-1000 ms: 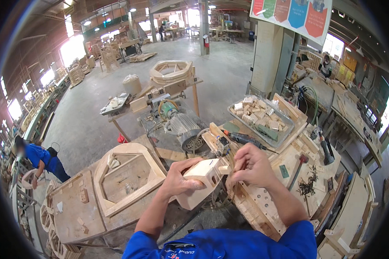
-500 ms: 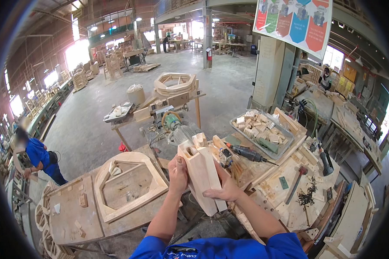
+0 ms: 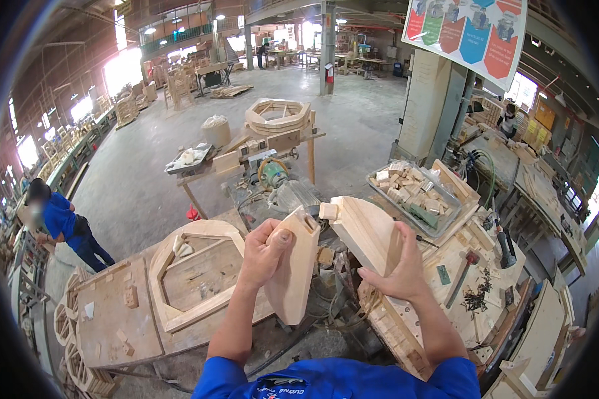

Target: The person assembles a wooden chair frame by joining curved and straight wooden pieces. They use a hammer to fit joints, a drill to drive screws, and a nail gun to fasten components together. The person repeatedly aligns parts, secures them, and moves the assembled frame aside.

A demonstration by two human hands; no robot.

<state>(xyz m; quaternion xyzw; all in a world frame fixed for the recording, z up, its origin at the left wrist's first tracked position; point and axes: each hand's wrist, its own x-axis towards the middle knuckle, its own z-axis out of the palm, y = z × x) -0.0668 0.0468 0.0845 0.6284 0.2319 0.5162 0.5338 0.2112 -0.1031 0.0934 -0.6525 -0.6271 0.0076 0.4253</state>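
Two chunky bits of pale wood, one per hand, held up side by side over the gap between the benches
Person's left hand (image 3: 263,256) is wrapped round the left wood piece (image 3: 294,276), thumb across its face, slotted end up; right hand (image 3: 400,271) grips the right wood piece (image 3: 367,233) by its lower right side, thumb underneath, stubby tenon (image 3: 328,211) pointing left, near that slotted end; an angular wooden frame (image 3: 158,286) lies on the left bench (image 3: 110,332); loose wood blocks (image 3: 399,189) fill a tray off to the right
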